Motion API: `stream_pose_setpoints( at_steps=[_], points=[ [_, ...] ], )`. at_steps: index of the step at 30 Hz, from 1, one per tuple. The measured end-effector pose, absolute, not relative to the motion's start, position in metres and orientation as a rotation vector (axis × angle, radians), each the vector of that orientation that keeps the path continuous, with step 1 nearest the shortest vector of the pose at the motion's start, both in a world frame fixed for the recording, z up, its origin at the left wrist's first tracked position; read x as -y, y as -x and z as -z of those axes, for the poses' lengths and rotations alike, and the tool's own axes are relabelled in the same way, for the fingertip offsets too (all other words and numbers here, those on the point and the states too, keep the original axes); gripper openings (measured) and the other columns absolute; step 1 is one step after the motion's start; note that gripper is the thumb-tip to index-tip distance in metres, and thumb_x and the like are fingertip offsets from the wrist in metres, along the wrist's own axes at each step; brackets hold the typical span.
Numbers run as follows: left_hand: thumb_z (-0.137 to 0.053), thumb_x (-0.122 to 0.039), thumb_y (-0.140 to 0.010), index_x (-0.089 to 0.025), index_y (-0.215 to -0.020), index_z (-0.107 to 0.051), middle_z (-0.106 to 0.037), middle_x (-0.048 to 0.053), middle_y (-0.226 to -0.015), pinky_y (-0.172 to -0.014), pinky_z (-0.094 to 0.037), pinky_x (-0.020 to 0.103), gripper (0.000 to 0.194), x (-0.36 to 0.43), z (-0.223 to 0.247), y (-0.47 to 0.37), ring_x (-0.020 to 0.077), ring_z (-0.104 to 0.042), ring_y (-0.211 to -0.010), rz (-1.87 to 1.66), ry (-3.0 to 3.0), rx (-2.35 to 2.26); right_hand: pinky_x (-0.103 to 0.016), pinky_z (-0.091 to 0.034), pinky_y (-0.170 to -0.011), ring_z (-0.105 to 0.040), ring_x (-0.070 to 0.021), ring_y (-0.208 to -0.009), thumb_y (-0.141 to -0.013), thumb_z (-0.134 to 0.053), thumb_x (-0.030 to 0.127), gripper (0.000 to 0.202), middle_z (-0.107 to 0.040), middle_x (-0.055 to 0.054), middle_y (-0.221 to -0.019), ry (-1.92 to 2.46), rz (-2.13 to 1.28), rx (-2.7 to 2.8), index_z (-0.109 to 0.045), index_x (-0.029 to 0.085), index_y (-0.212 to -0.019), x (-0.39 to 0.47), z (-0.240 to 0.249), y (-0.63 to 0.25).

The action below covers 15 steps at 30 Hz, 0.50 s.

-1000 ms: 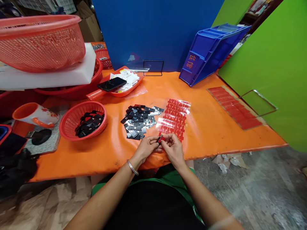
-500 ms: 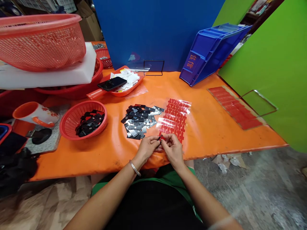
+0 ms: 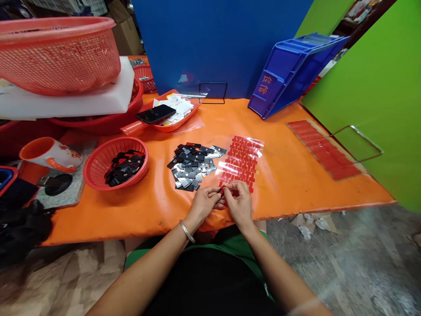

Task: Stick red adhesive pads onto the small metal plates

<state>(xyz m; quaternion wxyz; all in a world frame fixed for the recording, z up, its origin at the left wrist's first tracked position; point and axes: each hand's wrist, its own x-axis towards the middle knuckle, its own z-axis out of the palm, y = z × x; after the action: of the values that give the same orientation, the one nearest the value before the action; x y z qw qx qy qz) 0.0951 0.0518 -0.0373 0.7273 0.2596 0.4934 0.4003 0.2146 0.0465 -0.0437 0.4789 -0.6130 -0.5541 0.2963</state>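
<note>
Close to the table's front edge, my left hand [image 3: 205, 202] is closed on a small black plate [image 3: 221, 192] with some red on it. My right hand [image 3: 239, 201] pinches at the same plate from the other side; its fingertips partly hide the piece. Just beyond my right hand lies a clear sheet of red stickers [image 3: 241, 158]. A pile of flat black and silvery plates [image 3: 194, 166] spreads to the left of that sheet. Farther left, a red plastic basket [image 3: 90, 169] holds more black plates [image 3: 126, 166].
A red scoop [image 3: 131, 128] carries white paper slips and a black phone [image 3: 156, 113]. A mug [image 3: 49, 153] stands at left, near stacked red baskets [image 3: 59, 57]. A blue crate [image 3: 279, 79] leans at back right. Another red sticker sheet [image 3: 324, 147] lies at right.
Both hands stay together over the black plate, with slight finger movement; a bit more of the plate shows between them. The whole view has shifted slightly.
</note>
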Motion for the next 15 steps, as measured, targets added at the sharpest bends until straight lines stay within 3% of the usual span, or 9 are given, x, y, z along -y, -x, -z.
stream_pose_setpoints(
  at_steps=[15],
  points=[
    [-0.064,-0.009,-0.074,-0.009,-0.088,-0.063,-0.066,0.001,-0.059,-0.060,-0.056,0.024,0.014,-0.0509,0.0354,-0.0941,0.0103,-0.063,-0.051,-0.890,-0.538,-1.080,-0.028,-0.046,-0.059,-0.054,-0.0142,-0.063,-0.077,-0.058,0.027,0.009,-0.053,-0.001,-0.076,1.560,-0.762,1.344,-0.054,0.020,-0.073,-0.0507,0.0450,-0.2147]
  ],
)
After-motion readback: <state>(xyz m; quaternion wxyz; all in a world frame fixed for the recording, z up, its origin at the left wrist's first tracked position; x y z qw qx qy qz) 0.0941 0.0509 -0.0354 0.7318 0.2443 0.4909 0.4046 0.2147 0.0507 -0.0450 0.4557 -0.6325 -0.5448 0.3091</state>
